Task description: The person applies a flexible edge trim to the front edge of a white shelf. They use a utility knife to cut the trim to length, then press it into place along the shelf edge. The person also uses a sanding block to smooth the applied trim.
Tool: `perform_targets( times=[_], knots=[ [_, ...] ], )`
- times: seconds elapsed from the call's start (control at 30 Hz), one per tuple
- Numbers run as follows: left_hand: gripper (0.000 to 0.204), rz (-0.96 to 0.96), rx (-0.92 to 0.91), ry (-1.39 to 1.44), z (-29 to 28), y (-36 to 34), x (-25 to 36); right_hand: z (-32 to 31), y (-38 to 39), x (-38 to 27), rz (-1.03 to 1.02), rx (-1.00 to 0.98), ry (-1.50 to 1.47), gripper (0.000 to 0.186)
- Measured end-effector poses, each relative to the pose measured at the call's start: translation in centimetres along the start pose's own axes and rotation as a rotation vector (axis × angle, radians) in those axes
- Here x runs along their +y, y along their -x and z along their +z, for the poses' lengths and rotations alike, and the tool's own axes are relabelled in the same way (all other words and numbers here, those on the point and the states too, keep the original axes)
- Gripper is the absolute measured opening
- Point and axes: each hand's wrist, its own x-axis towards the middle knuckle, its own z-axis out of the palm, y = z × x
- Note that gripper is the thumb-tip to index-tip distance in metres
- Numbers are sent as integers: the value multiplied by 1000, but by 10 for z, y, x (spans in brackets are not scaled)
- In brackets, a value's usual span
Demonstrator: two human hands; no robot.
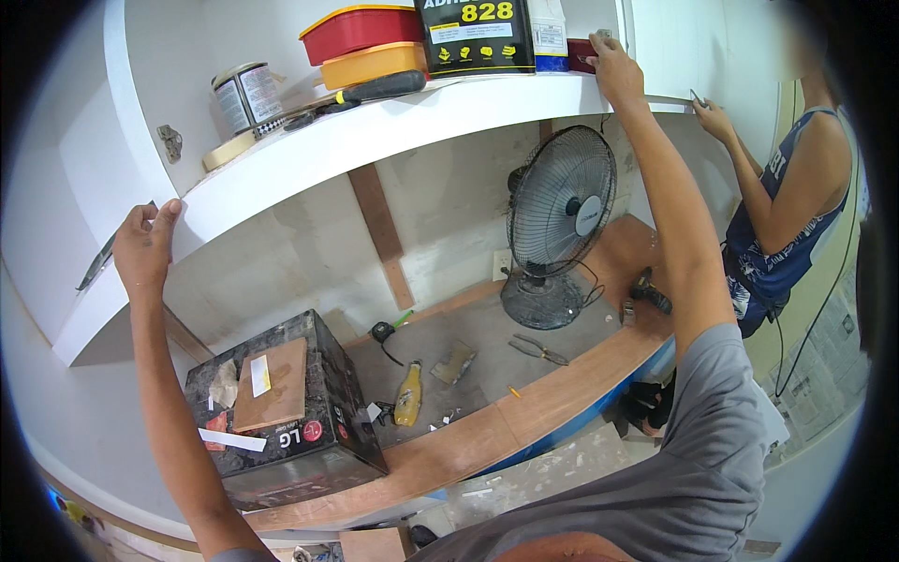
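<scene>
My left hand [145, 248] is at the left end of the white cabinet's front edge [375, 120], its fingers curled round a slim dark cutter [96, 264] that slants down to the left. The thumb of that hand lies by the edge. My right hand [618, 73] is raised to the right end of the same shelf, fingers bent together beside a dark red box [582, 56] and a small metal hinge [604, 35]. Whatever its fingertips pinch is hidden. A tin can [247, 96], a tape roll [228, 150] and a black-and-yellow-handled tool [384, 87] rest on the shelf.
Below stand a black fan [562, 206] and a large black carton [328, 403]. Pliers [538, 350], a yellow bottle [408, 393] and a drill [649, 290] lie on the lower surface. At right, another person [791, 187] holds a thin tool [698, 97] near a white panel.
</scene>
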Motion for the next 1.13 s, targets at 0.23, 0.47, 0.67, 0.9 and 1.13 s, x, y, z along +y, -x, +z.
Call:
perform_targets(
  times=[0.23,0.47,0.67,0.9,1.13],
  knots=[
    [61,-29,4,3,4,2,0,6,-7,10,-61,42,-72,40],
    [62,-54,-28,65,6,-1,-4,-20,-17,25,9,167,-131,33],
    [65,-73,-55,47,4,-3,-7,-91,5,33,148,257,-346,31],
    [58,-61,152,45,5,2,-30,-180,89,28,92,250,-205,35],
    [32,169,-437,570,42,220,157,-265,234,-37,-9,134,-497,32]
  ],
)
